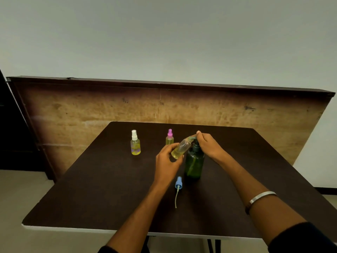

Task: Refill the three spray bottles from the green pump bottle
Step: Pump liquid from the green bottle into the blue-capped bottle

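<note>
Left hand (166, 157) gripping tilted uncapped spray bottle (180, 149), right hand (209, 145) fingers curled on green pump bottle (194, 164) head, blue spray cap (178, 183) lying on table (91, 189)

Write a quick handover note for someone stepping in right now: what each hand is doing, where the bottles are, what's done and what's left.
Left hand grips the uncapped spray bottle, tilted with its mouth at the pump spout.
Right hand rests on the pump head of the green pump bottle, fingers curled over it.
Blue spray cap lies on the table near the green bottle.
White-capped bottle and pink-capped bottle stand capped farther back, both holding yellow liquid.
Left: finish filling this bottle and recap it. Whether the other two are refilled, I can't tell.
</note>
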